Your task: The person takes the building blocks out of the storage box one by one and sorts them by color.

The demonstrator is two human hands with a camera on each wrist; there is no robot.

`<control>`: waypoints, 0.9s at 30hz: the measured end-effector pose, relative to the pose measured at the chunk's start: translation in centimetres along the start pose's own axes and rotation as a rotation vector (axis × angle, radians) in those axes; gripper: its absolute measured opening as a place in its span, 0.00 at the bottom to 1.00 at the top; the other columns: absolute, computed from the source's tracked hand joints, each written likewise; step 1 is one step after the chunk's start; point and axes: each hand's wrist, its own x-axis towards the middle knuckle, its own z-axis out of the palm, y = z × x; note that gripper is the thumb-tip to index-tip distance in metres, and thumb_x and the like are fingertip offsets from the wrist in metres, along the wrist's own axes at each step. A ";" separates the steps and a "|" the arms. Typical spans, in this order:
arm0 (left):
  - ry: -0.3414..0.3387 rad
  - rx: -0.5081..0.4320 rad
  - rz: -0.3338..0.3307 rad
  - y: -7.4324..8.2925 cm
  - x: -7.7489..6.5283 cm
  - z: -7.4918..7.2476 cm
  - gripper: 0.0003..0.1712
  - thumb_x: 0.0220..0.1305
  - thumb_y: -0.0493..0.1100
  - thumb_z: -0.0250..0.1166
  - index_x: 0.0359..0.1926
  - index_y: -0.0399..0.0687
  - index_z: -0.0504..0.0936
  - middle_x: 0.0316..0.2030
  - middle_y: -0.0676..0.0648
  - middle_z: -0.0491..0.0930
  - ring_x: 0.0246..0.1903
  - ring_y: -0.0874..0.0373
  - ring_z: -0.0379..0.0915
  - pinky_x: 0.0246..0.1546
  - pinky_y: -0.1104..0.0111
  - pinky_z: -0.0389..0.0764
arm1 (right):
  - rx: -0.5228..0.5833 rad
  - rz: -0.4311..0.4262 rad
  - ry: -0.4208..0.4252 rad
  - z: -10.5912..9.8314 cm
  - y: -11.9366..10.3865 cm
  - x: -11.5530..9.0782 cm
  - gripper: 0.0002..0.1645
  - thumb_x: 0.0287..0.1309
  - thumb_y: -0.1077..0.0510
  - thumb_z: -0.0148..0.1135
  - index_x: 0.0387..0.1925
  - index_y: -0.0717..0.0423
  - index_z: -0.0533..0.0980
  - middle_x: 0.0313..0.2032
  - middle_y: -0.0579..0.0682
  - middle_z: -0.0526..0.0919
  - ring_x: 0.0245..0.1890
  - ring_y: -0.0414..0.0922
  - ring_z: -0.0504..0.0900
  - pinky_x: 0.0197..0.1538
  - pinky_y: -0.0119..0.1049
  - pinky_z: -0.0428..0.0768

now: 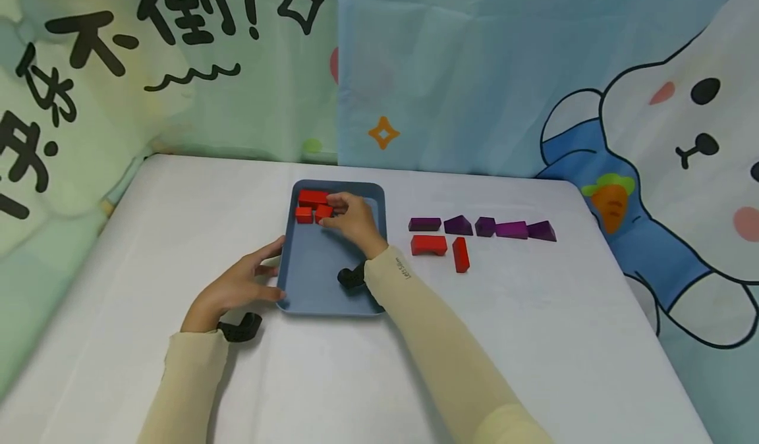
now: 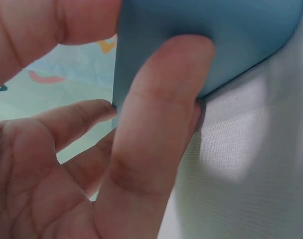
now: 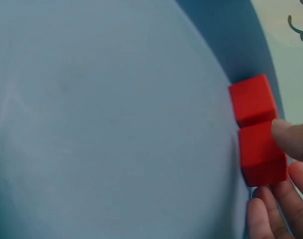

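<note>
Red cube [image 3: 258, 144], the one in the grip, is in the far left part of the blue tray [image 1: 323, 266], just beside a second cube [image 1: 304, 216] near the left edge, with a longer red block [image 1: 312, 197] behind them toward the far edge. The right hand [image 1: 356, 226] pinches it, thumb on one side and fingertips opposite. The left hand [image 1: 240, 284] has its fingers stretched out, touching the tray's left edge; the wrist view shows its thumb pressed flat to the outer wall.

The cube will probably handle as light and stiff, hard to damage, and its smooth faces may slide a little under dry fingers. Two opposite faces make the best hold, taken squarely, since a pinch on a corner could twist it. With the second cube so near on the left, the free faces toward the tray's right, near and far edges leave more finger room. The tray itself looks thin, rigid and light enough to skid on the table [image 1: 563, 338], so steadying it by the rim or wall seems sensible.

Off the tray's right edge lie a red arch block [image 1: 429, 245], a narrow red block [image 1: 460, 255] and a row of purple blocks [image 1: 512, 230]; the arch's long straight sides would suit a pinch, the wedge-shaped purple ones less so.
</note>
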 end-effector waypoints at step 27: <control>0.001 -0.001 -0.003 0.3 -0.2 0.3 0.64 0.58 0.30 0.75 0.86 0.35 0.45 0.83 0.28 0.51 0.73 0.25 0.64 0.66 0.44 0.73 | 0.075 -0.121 -0.050 -8.1 -1.0 -3.8 0.24 0.64 0.70 0.74 0.61 0.67 0.81 0.57 0.64 0.85 0.57 0.58 0.84 0.63 0.47 0.83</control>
